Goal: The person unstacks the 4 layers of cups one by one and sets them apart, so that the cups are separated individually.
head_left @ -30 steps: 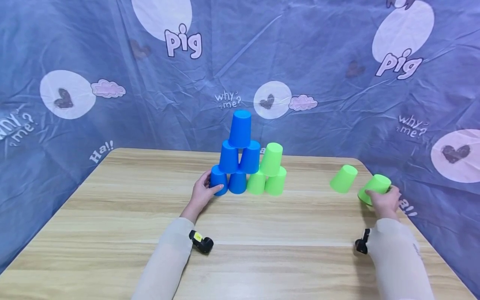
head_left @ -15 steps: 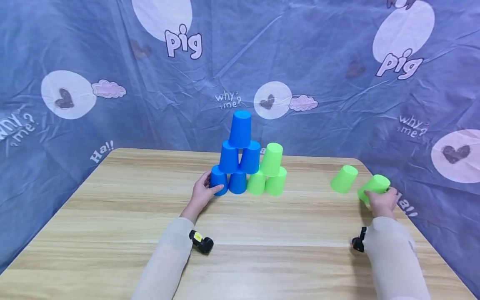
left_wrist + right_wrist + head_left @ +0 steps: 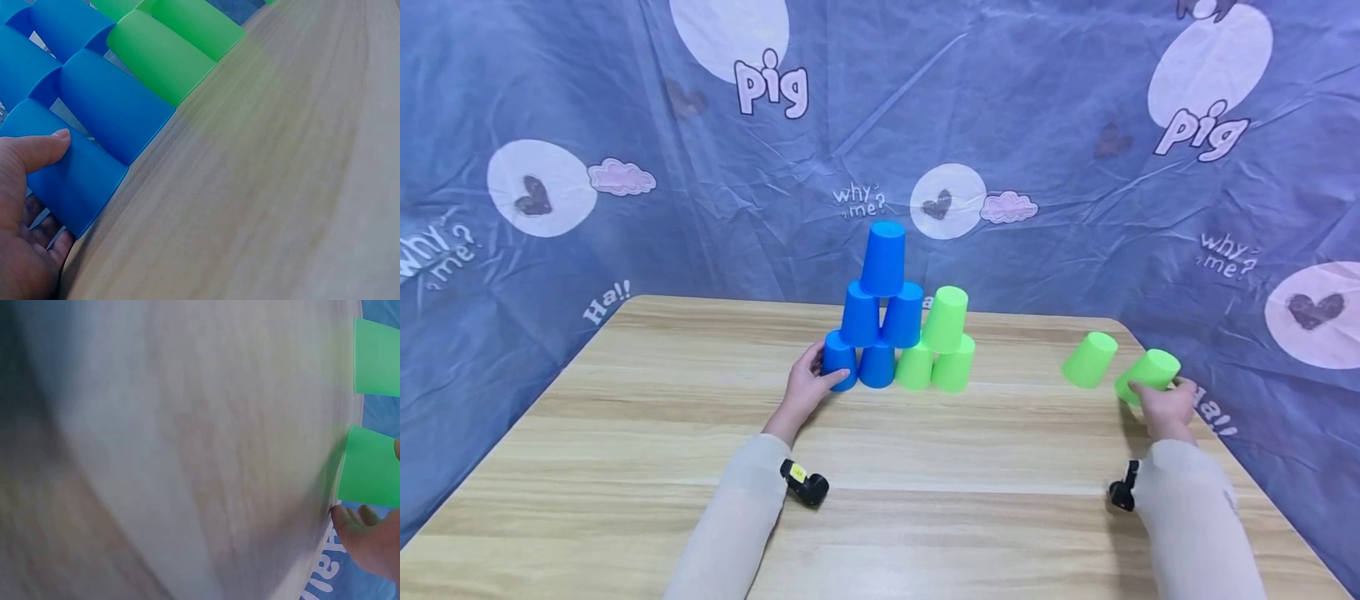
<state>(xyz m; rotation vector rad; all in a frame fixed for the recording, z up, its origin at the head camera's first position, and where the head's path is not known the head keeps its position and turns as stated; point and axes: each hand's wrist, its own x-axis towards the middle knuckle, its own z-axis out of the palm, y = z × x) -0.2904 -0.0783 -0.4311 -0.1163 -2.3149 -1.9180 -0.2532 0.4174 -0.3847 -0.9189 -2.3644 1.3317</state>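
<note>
Upside-down blue cups form a pyramid, with one blue cup (image 3: 883,259) on top. At its lower left, my left hand (image 3: 806,383) holds the bottom-left blue cup (image 3: 838,362), thumb across the front and other fingers behind. In the left wrist view, the thumb presses that cup's side. Right of the blue cups, one green cup (image 3: 946,320) rests on two more, a green cup (image 3: 913,367) and another green cup (image 3: 954,365). Near the table's right edge, my right hand (image 3: 1168,408) holds an upside-down green cup (image 3: 1147,375) between thumb and fingers; part of the grip is hidden.
A loose green cup (image 3: 1090,360) stands upside down just left of the right hand's cup. The wooden table (image 3: 970,517) ends close beyond the right hand. A patterned blue cloth (image 3: 775,208) hangs behind and at the sides.
The right hand and its green cup have shifted very slightly left, and the cup's lower rim shows less at the front. The left hand and stacked cups stay put; the view shifts a little.
</note>
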